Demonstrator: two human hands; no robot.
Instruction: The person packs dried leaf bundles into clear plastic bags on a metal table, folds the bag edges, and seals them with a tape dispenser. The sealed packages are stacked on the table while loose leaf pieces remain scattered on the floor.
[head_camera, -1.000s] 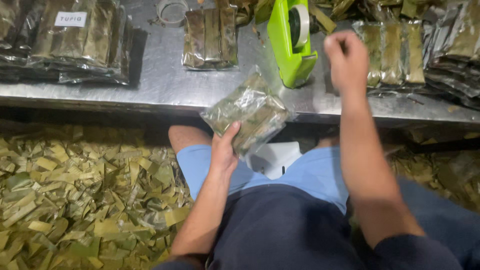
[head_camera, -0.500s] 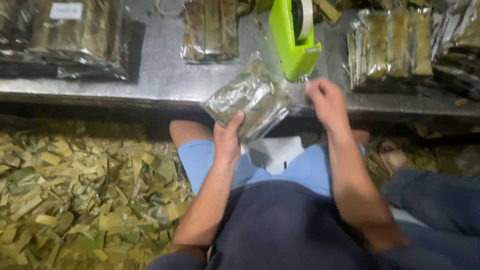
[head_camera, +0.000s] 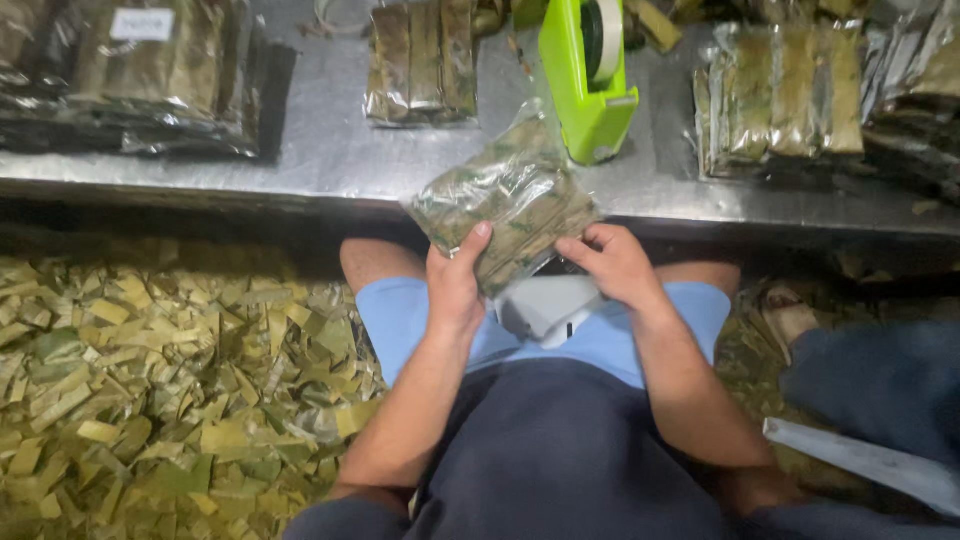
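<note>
- Head view: the left hand (head_camera: 455, 290) grips a clear packet of leaf-wrapped bundles (head_camera: 505, 200), fingers closed around its lower left edge, thumb on top.
- The right hand (head_camera: 615, 265) pinches the packet's lower right corner.
- The packet is held tilted over the metal table (head_camera: 330, 165) edge, just before a green tape dispenser (head_camera: 590, 80).
- Leaf scraps (head_camera: 150, 390) cover the floor.

Mottled green-brown packet (head_camera: 505, 200) — lime-green tape dispenser (head_camera: 592, 85) — grey steel table (head_camera: 330, 165)

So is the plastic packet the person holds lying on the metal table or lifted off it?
Lifted off. The plastic packet is tilted in the air at the metal table edge, gripped by the left hand and right hand.
</note>
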